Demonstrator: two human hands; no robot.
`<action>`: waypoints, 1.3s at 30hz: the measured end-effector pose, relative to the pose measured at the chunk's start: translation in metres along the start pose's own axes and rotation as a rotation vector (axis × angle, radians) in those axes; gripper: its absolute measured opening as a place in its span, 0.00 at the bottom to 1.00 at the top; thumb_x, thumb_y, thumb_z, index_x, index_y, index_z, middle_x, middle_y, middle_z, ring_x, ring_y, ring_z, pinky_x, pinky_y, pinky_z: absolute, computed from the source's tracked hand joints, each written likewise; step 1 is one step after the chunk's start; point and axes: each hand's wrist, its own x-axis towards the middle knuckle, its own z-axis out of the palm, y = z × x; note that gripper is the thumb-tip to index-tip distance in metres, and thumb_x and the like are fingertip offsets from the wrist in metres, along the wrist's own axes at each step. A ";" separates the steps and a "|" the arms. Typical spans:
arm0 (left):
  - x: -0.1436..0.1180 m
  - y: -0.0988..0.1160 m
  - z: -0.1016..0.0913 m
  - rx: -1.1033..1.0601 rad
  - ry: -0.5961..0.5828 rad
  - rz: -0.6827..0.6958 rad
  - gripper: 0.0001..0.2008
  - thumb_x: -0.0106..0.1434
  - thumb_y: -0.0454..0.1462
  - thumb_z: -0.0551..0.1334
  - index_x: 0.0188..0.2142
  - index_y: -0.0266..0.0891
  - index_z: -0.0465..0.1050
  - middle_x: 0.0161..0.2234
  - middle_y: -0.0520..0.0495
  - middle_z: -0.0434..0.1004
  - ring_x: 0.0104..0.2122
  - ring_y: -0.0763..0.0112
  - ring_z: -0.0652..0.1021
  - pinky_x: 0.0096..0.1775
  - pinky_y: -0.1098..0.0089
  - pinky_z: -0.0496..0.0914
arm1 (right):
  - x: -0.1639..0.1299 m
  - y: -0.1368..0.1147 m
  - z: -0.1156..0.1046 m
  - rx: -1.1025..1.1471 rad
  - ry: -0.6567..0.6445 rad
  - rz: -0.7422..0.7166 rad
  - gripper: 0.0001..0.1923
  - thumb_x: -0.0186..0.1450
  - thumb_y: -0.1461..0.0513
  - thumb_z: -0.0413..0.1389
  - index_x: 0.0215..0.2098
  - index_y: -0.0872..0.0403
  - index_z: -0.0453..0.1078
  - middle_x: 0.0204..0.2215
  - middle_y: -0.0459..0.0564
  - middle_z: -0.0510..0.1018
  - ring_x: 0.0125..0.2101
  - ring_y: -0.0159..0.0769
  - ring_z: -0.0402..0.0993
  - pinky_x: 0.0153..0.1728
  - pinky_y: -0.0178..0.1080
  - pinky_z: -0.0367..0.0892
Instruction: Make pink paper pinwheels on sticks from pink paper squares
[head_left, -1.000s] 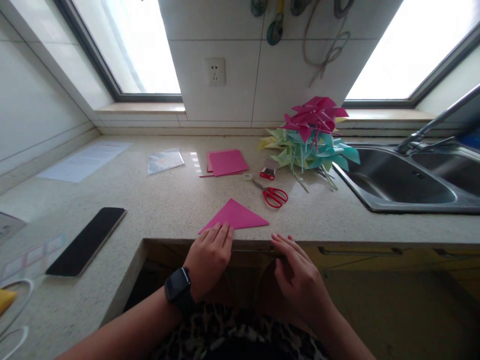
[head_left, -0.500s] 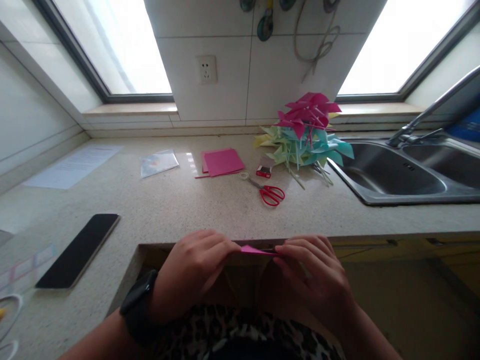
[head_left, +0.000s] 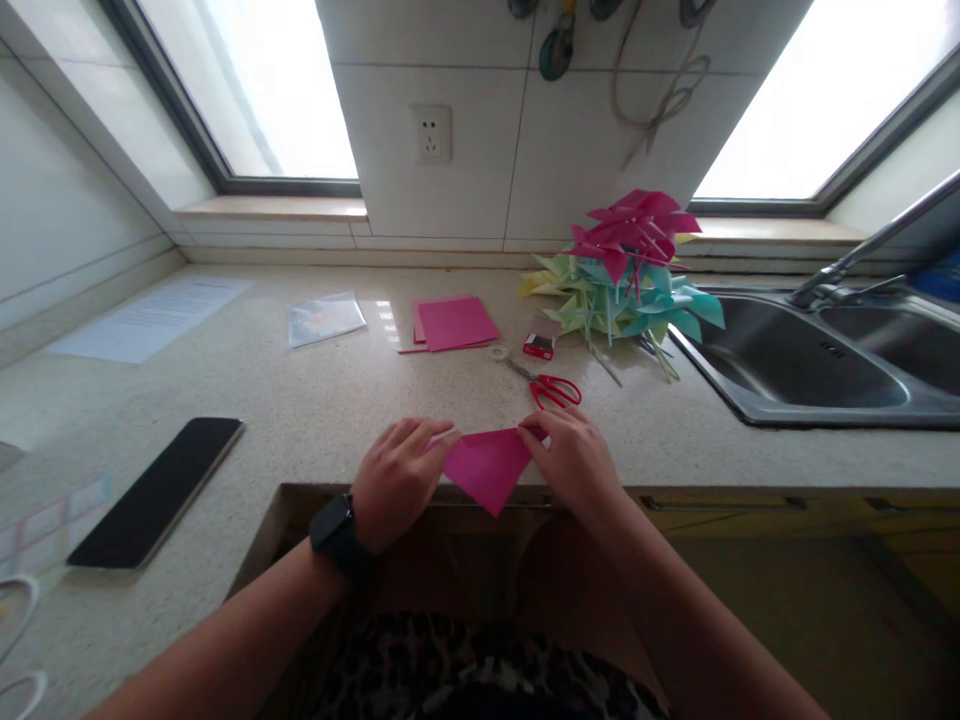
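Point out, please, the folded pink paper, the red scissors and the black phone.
folded pink paper [head_left: 487,466], head view, middle of the triangle.
red scissors [head_left: 553,390], head view, on the red handles.
black phone [head_left: 156,491], head view, middle of the screen.

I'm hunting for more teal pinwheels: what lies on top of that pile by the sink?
Pink pinwheels sit on top of the pile, over teal pinwheels and pale yellow-green pinwheels. Sticks poke out below. Whatever lies deeper inside the pile is covered.

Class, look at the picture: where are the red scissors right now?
The red scissors lie on the countertop, just beyond the right hand, below the small red box and left of the sink.
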 end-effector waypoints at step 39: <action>-0.016 0.007 0.004 0.151 -0.143 -0.074 0.27 0.70 0.46 0.59 0.61 0.27 0.65 0.60 0.29 0.72 0.57 0.47 0.74 0.57 0.47 0.71 | -0.037 0.007 -0.003 -0.100 -0.094 -0.119 0.21 0.70 0.66 0.48 0.58 0.58 0.72 0.56 0.60 0.77 0.57 0.45 0.75 0.64 0.56 0.64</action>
